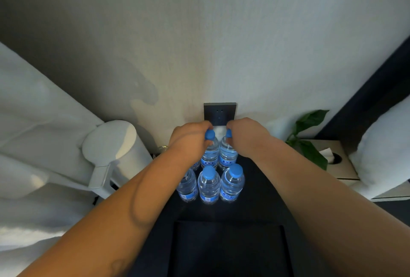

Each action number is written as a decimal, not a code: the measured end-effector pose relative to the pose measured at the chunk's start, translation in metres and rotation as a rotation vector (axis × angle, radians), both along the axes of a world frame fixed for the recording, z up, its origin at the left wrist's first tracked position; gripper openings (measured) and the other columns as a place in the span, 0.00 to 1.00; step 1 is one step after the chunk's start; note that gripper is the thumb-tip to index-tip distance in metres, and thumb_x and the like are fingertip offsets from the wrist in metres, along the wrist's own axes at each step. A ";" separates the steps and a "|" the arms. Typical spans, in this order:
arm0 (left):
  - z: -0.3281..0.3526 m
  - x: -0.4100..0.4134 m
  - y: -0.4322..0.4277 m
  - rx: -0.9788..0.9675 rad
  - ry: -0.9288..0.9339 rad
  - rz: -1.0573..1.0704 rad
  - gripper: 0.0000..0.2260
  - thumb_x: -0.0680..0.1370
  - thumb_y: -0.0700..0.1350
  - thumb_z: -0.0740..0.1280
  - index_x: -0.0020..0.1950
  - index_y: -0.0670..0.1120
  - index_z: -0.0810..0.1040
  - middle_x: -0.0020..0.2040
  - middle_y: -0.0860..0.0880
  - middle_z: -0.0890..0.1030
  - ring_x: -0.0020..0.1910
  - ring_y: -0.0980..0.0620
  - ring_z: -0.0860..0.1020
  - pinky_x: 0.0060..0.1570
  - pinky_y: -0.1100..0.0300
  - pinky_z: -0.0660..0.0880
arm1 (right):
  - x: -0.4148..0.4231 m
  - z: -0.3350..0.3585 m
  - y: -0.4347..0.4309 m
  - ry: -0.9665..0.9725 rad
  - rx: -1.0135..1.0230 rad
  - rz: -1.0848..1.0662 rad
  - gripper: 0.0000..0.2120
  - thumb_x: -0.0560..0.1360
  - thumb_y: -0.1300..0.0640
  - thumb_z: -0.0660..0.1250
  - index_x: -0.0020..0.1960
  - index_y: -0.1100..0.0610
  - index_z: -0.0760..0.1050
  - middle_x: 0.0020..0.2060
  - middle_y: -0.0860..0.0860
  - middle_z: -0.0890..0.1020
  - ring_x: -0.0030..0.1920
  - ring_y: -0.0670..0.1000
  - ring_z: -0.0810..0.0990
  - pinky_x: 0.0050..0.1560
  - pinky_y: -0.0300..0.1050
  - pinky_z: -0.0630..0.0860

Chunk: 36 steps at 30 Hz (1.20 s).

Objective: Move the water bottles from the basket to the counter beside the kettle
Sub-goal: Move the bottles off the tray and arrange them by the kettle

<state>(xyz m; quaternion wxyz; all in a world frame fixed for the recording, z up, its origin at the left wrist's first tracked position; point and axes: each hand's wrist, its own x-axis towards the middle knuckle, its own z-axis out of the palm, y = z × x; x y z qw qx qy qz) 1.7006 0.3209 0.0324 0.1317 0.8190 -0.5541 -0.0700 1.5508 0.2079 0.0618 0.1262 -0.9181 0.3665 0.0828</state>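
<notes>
Atop two bottles [218, 152], both hands [221, 136].

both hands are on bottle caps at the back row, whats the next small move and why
Probably let go and draw both hands back. The left hand and right hand each grip a capped bottle that appears to stand upright on the dark counter beside the kettle, behind the front row.

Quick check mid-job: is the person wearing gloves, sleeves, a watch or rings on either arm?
No. The left hand and right hand are bare, without gloves. Both forearms are uncovered as far as the frame shows, with no sleeve, watch or band. No rings are visible on the fingers that show.
</notes>
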 end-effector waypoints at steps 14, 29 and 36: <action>-0.010 0.002 0.001 -0.093 0.037 0.007 0.14 0.79 0.50 0.73 0.64 0.54 0.79 0.50 0.48 0.84 0.42 0.50 0.74 0.40 0.60 0.67 | 0.003 -0.003 -0.004 0.013 -0.032 -0.003 0.10 0.83 0.53 0.69 0.62 0.56 0.79 0.55 0.56 0.82 0.53 0.56 0.80 0.48 0.47 0.73; -0.002 0.004 -0.005 -0.010 0.082 0.007 0.12 0.81 0.49 0.71 0.64 0.53 0.80 0.52 0.47 0.83 0.45 0.49 0.75 0.40 0.59 0.68 | 0.009 -0.006 0.002 0.049 -0.044 -0.056 0.18 0.85 0.45 0.66 0.64 0.59 0.78 0.57 0.57 0.83 0.58 0.57 0.82 0.52 0.48 0.75; -0.005 0.003 -0.003 -0.024 0.102 0.001 0.12 0.80 0.48 0.72 0.63 0.51 0.81 0.50 0.47 0.83 0.46 0.47 0.78 0.42 0.58 0.72 | 0.002 -0.004 0.001 0.068 -0.081 0.025 0.14 0.81 0.63 0.67 0.66 0.58 0.73 0.51 0.55 0.79 0.48 0.57 0.78 0.45 0.48 0.72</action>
